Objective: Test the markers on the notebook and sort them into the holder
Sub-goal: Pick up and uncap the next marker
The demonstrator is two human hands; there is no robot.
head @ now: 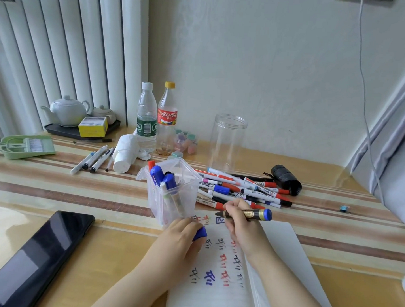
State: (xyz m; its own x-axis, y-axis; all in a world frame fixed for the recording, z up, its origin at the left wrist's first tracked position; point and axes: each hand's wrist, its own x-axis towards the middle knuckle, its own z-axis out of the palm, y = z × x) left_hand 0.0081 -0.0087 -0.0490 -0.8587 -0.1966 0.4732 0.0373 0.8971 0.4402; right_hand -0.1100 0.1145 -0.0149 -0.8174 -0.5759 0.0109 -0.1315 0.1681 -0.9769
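Right hand (237, 220): pinched a black marker (247, 214) with a gold band and blue end, held nearly level, tip pointing left over the far edge of the notebook (218, 275). Left hand (182, 237): curled round a blue cap (200, 233), resting on the notebook's left part. Notebook: lay open at the near centre of the table (103, 191), page marked with black, blue and red test strokes.

Holder (172, 193): clear plastic, stood just beyond the left hand, touching or just beside the notebook's far edge; cannot tell which. Held several markers upright, blue and red caps uppermost.

Pile of markers (241, 189): lay right of the holder, just beyond the right hand, red, blue and black caps mixed. Clear jar (227, 142): stood upright behind the pile. Black roll (286, 179): lay at the pile's right end.

Further left and far: two plastic bottles (156, 119) side by side, white roll (125, 153) on its side, a few loose pens (93, 160), green dustpan (25, 146), tray with teapot (68, 110) and yellow box (93, 126). Dark phone (39, 255): lay at the near left, well apart from the notebook.
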